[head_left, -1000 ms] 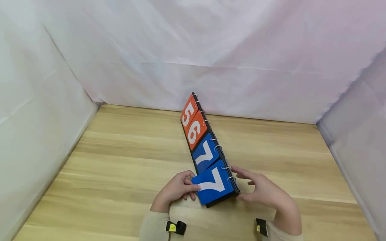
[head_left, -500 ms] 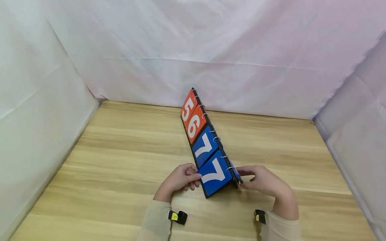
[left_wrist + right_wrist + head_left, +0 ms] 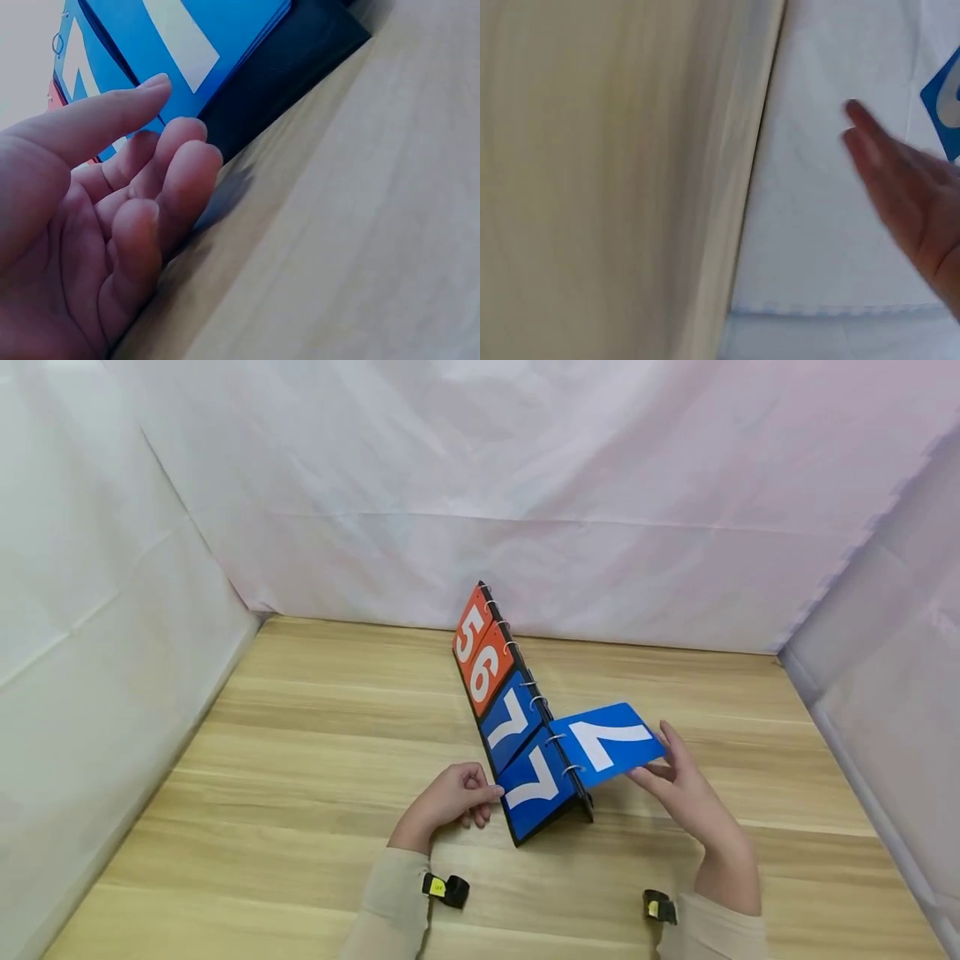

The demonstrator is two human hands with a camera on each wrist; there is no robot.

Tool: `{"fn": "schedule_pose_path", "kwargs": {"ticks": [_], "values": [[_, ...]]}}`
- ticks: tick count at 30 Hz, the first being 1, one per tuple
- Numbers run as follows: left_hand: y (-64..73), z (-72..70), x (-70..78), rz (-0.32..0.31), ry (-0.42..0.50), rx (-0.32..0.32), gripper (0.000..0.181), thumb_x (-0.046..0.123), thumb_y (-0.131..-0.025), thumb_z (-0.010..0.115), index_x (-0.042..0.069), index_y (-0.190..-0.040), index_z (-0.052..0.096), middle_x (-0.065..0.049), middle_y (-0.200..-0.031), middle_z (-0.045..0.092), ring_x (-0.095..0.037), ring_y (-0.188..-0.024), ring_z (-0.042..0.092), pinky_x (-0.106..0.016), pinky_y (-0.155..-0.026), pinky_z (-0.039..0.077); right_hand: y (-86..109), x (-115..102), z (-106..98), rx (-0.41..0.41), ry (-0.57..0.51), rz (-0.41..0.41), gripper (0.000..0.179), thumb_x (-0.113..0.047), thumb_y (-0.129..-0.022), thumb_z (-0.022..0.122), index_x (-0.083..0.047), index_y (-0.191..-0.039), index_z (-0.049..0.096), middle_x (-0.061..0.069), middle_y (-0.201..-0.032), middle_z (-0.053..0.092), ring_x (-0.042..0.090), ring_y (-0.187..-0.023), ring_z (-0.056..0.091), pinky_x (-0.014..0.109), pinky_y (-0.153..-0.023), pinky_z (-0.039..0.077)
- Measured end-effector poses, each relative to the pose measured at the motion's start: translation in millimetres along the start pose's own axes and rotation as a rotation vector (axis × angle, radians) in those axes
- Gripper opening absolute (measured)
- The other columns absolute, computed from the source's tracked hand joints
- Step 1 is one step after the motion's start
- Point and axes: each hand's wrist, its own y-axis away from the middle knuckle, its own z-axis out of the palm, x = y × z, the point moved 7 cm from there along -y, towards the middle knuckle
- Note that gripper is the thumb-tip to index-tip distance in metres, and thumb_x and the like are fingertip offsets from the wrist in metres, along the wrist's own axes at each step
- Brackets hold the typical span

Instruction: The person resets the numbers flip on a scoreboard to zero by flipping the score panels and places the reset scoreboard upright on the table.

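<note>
A tabletop flip scoreboard [image 3: 516, 752] stands slanted on the table, with orange cards [image 3: 483, 670] reading 5 and 6 and blue cards [image 3: 531, 789] showing 7s. One blue flip card [image 3: 609, 745], also marked 7, sticks out to the right from its rings over the ridge. My right hand [image 3: 686, 789] is at that card's outer end, thumb by its lower edge and fingers extended. Fingers [image 3: 889, 176] look straight in the right wrist view, the card partly visible beyond. My left hand [image 3: 453, 797], fingers loosely bent, has its thumb by the nearest 7 card's lower corner.
The wood-patterned table [image 3: 315, 760] is bounded by a white cloth backdrop [image 3: 420, 560] at the back and cloth sides left and right. Black straps [image 3: 446, 890] with yellow labels are on both wrists.
The left hand let the front 7 card settle flat against the board. From behind the board, the right hand brought a blue card up and out to the right.
</note>
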Motion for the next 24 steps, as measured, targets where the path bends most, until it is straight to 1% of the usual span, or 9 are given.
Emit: {"fn": "schedule_pose_path", "kwargs": {"ticks": [3, 7, 10, 12, 15, 17, 19, 22, 24], "values": [[0.6, -1.0, -5.2, -0.014, 0.011, -0.011, 0.033, 0.034, -0.085, 0.067, 0.004, -0.08, 0.053, -0.008, -0.063, 0.063, -0.017, -0.052, 0.06, -0.022, -0.043, 0.045, 2.0, 7.3, 4.8, -0.027, -0.126, -0.006, 0.07, -0.03, -0.099, 0.042, -0.006, -0.148, -0.001, 0.031, -0.141, 0.029, 0.044, -0.117, 0.046, 0.049, -0.085, 0.048], [1.3, -2.1, -5.9, -0.016, 0.039, -0.032, 0.036, 0.037, -0.086, 0.064, 0.002, -0.084, 0.056, -0.009, -0.066, 0.065, -0.018, -0.056, 0.061, -0.023, -0.045, 0.046, 8.6, 1.8, 4.5, -0.024, -0.147, -0.092, 0.049, -0.03, -0.103, 0.03, 0.003, -0.139, 0.034, 0.022, -0.127, 0.052, 0.028, -0.112, 0.055, 0.037, -0.084, 0.051], [2.8, -2.5, -0.4, 0.0, 0.07, -0.049, 0.037, 0.037, -0.089, 0.061, 0.0, -0.087, 0.058, -0.01, -0.068, 0.065, -0.02, -0.059, 0.062, -0.024, -0.046, 0.047, 14.7, -8.2, -5.7, 0.084, -0.151, -0.133, 0.045, -0.027, -0.103, 0.031, 0.007, -0.126, 0.05, 0.004, -0.113, 0.064, 0.011, -0.103, 0.06, 0.026, -0.085, 0.049], [4.0, -2.9, 4.2, 0.026, 0.101, -0.056, 0.037, 0.033, -0.091, 0.059, -0.004, -0.09, 0.058, -0.011, -0.069, 0.065, -0.023, -0.06, 0.062, -0.026, -0.048, 0.048, 19.9, -14.5, -14.7, 0.185, -0.2, -0.128, 0.041, -0.025, -0.102, 0.036, 0.006, -0.123, 0.054, -0.007, -0.103, 0.067, 0.003, -0.097, 0.06, 0.028, -0.093, 0.042], [7.3, -7.1, 13.5, 0.077, 0.123, -0.045, 0.037, 0.03, -0.093, 0.056, -0.007, -0.093, 0.058, -0.011, -0.071, 0.065, -0.024, -0.06, 0.06, -0.028, -0.052, 0.049, 25.2, -23.9, -22.1, 0.306, -0.281, -0.159, 0.034, -0.018, -0.1, 0.042, 0.005, -0.12, 0.056, -0.013, -0.095, 0.067, 0.003, -0.092, 0.061, 0.027, -0.095, 0.036], [9.7, -9.3, 21.0, 0.122, 0.129, -0.038, 0.038, 0.03, -0.094, 0.054, -0.008, -0.095, 0.058, -0.01, -0.072, 0.066, -0.024, -0.06, 0.059, -0.03, -0.054, 0.05, 27.3, -33.6, -23.7, 0.336, -0.34, -0.245, 0.03, -0.011, -0.099, 0.043, 0.008, -0.118, 0.057, -0.01, -0.095, 0.067, 0.005, -0.092, 0.062, 0.026, -0.097, 0.036], [12.4, -11.3, 29.0, 0.159, 0.127, -0.033, 0.039, 0.031, -0.095, 0.053, -0.008, -0.096, 0.058, -0.009, -0.073, 0.066, -0.023, -0.062, 0.059, -0.031, -0.055, 0.05, 28.1, -45.2, -23.5, 0.33, -0.376, -0.371, 0.028, -0.002, -0.098, 0.041, 0.011, -0.116, 0.057, -0.006, -0.099, 0.068, 0.007, -0.093, 0.062, 0.017, -0.09, 0.04], [13.6, -11.8, 34.5, 0.19, 0.141, -0.043, 0.041, 0.031, -0.095, 0.052, -0.009, -0.099, 0.057, -0.008, -0.074, 0.066, -0.023, -0.065, 0.061, -0.032, -0.056, 0.051, 29.3, -62.8, -20.7, 0.273, -0.441, -0.571, 0.029, 0.009, -0.095, 0.038, 0.013, -0.117, 0.055, -0.001, -0.106, 0.066, 0.01, -0.097, 0.062, 0.016, -0.088, 0.044], [13.6, -11.5, 35.5, 0.193, 0.155, -0.051, 0.04, 0.03, -0.095, 0.052, -0.009, -0.1, 0.058, -0.009, -0.075, 0.066, -0.024, -0.066, 0.062, -0.032, -0.057, 0.052, 28.7, -71.2, -16.1, 0.217, -0.446, -0.636, 0.029, 0.014, -0.092, 0.037, 0.015, -0.115, 0.055, 0.0, -0.109, 0.065, 0.01, -0.1, 0.061, 0.018, -0.088, 0.046]]}}
